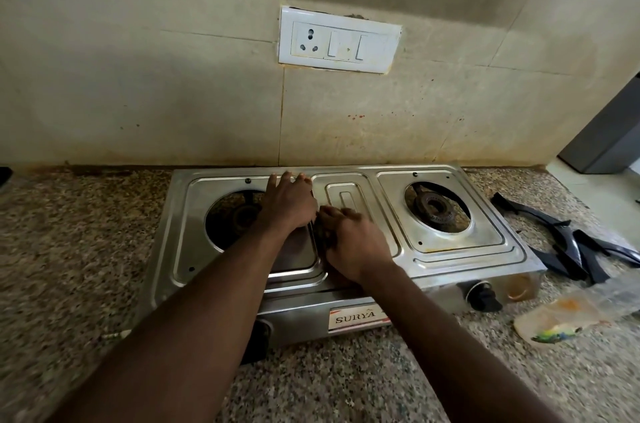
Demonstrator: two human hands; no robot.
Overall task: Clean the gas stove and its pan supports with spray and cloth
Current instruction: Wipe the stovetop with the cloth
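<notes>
We are cleaning the stove point(498, 242) labelled SURYA.
Our left hand point(289, 203) is lying flat on it; our right hand point(355, 244) is clutching a dark, blurred cloth point(320, 232).

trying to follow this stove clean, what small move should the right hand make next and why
Probably wipe rightward: the right hand grips what looks like a dark cloth on the middle of the stove, the left hand presses flat by the left burner, and the pan supports lie off on the counter, leaving the panel round the right burner bare to wipe.
</notes>
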